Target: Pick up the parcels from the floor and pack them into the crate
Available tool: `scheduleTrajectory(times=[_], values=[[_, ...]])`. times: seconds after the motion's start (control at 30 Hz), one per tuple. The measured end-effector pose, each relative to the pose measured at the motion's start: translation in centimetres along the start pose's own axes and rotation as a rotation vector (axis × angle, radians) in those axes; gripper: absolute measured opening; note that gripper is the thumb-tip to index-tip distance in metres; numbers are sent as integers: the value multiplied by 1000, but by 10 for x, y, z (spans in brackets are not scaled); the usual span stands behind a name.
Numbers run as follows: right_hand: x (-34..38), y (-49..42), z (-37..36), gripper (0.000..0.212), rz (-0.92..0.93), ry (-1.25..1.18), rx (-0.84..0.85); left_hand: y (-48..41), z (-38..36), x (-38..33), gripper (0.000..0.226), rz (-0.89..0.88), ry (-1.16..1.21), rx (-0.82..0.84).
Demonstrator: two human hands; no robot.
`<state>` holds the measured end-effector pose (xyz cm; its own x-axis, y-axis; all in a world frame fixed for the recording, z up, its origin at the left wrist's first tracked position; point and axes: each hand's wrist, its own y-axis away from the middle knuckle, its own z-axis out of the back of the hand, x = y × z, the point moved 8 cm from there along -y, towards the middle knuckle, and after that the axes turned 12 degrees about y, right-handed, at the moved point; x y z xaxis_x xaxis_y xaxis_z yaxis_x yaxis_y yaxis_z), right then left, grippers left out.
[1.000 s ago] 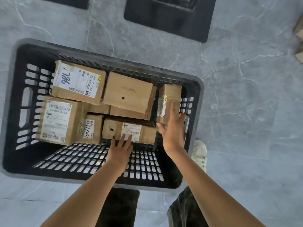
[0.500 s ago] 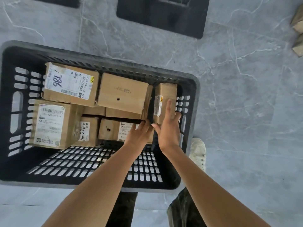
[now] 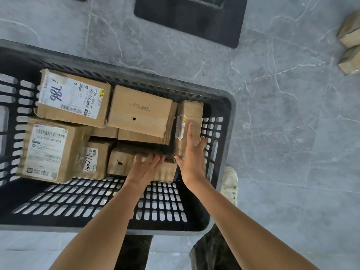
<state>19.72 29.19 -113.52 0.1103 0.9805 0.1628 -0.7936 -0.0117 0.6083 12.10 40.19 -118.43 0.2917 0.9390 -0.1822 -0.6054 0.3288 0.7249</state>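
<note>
Since a second ago the left grip (image 3: 145, 168) is moved rightwards along the low parcel (image 3: 118, 162) inside the crate (image 3: 224, 98), released and flat, close to the right grip (image 3: 191, 156), also released, which is pressed on the upright parcel (image 3: 191, 112), so packing is judged nearly settled here.

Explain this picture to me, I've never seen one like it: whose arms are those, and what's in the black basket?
No machine here: a person wears a camera on the head, so the one picture looks down along their own bare arms. A black slotted crate stands on a grey floor, partly filled with cardboard parcels. The left hand rests on a low parcel; the right hand presses straight fingers against a narrow parcel standing by the crate's right wall. Neither hand grips anything. At far right, more parcels lie on the floor.
</note>
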Motion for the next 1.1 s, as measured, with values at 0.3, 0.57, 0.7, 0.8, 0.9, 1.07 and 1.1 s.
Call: scheduleTrajectory(times=[0.3,0.57,0.7,0.8,0.9,1.07,1.1], values=[[6,-47,-27,66,52,39,107,17,-8,-15,63,-216,35,45],[-7,-43,-13,107,6,192,131,24,-34,-33,39,49,268,278],[9,-35,-11,106,90,338,40,18,-38,-23,53,130,435,165],[11,-25,-21,97,170,524,63,16,-36,-16,50,134,455,123],[7,-19,-26,102,234,692,60,15,-36,-16,46,152,547,130],[13,-12,-38,94,437,933,130,14,-39,-19,33,271,876,227],[12,-11,-41,88,467,963,142,14,-40,-19,29,298,934,248]])
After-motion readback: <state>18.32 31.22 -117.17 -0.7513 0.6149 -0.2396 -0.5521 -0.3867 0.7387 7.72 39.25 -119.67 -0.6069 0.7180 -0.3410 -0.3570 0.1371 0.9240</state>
